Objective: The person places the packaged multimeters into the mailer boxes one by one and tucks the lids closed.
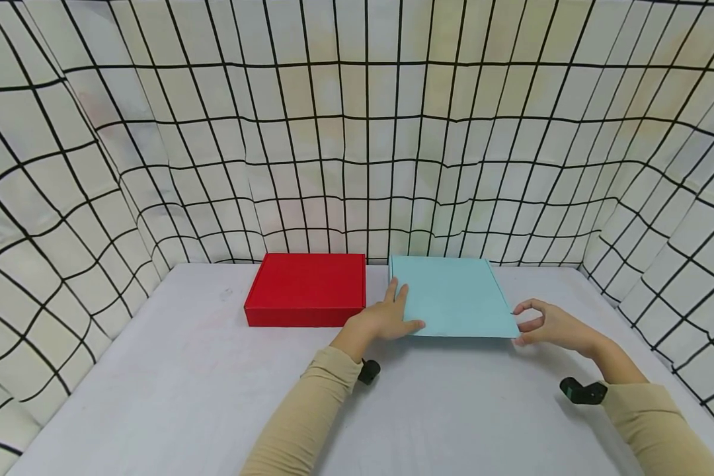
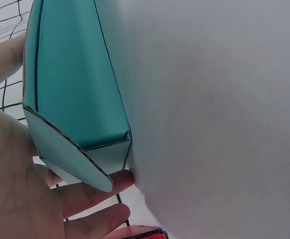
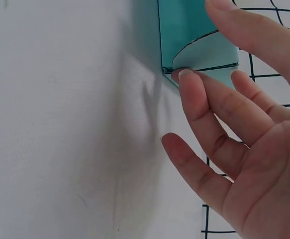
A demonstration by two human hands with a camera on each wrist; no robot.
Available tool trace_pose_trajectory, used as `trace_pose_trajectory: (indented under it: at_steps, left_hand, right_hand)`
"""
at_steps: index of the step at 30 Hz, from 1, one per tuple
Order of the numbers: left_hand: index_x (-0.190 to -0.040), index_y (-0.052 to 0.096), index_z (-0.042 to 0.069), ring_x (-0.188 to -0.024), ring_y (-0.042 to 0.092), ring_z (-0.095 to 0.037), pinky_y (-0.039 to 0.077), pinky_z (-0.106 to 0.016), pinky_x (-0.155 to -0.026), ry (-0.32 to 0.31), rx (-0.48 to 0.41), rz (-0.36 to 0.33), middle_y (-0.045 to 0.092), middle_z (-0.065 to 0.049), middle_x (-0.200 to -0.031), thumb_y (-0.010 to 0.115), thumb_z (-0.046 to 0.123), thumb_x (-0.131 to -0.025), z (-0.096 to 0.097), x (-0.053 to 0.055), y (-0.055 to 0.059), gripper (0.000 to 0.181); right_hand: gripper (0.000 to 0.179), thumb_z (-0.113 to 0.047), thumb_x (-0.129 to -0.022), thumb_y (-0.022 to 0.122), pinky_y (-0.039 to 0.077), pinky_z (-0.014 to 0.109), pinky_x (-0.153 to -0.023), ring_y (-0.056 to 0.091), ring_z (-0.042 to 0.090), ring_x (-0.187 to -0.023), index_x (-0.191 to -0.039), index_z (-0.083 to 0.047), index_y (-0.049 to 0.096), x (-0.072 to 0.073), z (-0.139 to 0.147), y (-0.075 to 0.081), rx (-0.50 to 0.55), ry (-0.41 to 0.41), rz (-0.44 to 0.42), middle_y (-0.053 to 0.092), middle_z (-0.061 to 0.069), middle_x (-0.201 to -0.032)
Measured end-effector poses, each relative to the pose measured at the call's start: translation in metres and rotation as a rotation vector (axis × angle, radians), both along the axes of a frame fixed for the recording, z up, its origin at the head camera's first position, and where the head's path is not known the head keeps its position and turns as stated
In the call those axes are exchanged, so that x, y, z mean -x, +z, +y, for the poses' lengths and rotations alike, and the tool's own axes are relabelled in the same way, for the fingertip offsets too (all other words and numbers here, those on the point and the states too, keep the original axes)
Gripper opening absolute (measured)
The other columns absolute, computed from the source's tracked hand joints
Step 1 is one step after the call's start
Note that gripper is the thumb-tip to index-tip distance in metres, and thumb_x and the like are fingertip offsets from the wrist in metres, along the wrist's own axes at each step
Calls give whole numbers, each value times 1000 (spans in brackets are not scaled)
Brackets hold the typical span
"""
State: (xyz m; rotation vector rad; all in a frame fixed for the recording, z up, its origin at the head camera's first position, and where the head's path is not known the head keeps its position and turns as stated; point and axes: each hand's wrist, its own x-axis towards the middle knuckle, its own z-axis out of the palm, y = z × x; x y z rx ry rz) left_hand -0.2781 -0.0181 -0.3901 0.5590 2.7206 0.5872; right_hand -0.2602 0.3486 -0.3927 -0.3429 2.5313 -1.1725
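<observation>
A light blue cardboard box [image 1: 455, 297] lies on the table with its lid slightly raised at the front. My left hand [image 1: 383, 320] rests at its left front corner, fingers spread along the left side and thumb on the lid. From the left wrist view, a side flap [image 2: 67, 147] of the lid sticks out beside the teal inner front wall [image 2: 75, 74]. My right hand [image 1: 556, 326] is at the right front corner, its fingers loosely bent. In the right wrist view its fingertips touch the box corner by the rounded right flap [image 3: 207, 52].
A closed red box [image 1: 306, 284] sits left of the blue one, close to my left hand. Both stand on a white table [image 1: 172, 390]. Behind and beside the table hangs white cloth with a black grid [image 1: 357, 145].
</observation>
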Motion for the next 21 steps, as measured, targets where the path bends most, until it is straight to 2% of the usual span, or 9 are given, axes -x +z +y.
trace_pose_trajectory:
  at_steps: [7, 11, 21]
  left_hand:
    - [-166, 6, 13, -129, 56, -37, 44, -48, -109, -2, 1, 9, -8, -7, -172, 53, 55, -101, 0, 1, -1, 91]
    - [-166, 5, 13, -126, 58, -36, 45, -47, -107, -4, 3, 6, -9, -8, -172, 53, 56, -101, 0, 1, -1, 91]
    - [-166, 4, 12, -132, 53, -39, 43, -50, -109, -9, 16, 1, -9, -8, -172, 52, 55, -101, 0, 2, -1, 92]
  right_hand:
    - [64, -22, -86, 83, 43, 58, -95, 58, 40, -123, -134, -1, 45, -1, -2, 0, -7, -21, -10, 70, 23, -121]
    - [65, -21, -87, 82, 42, 60, -93, 59, 39, -121, -135, 1, 44, -2, -2, -1, -5, -19, -11, 70, 24, -121]
    - [65, -22, -86, 82, 40, 58, -95, 55, 42, -126, -136, 0, 46, 0, 0, -3, 5, -16, -4, 69, 24, -123]
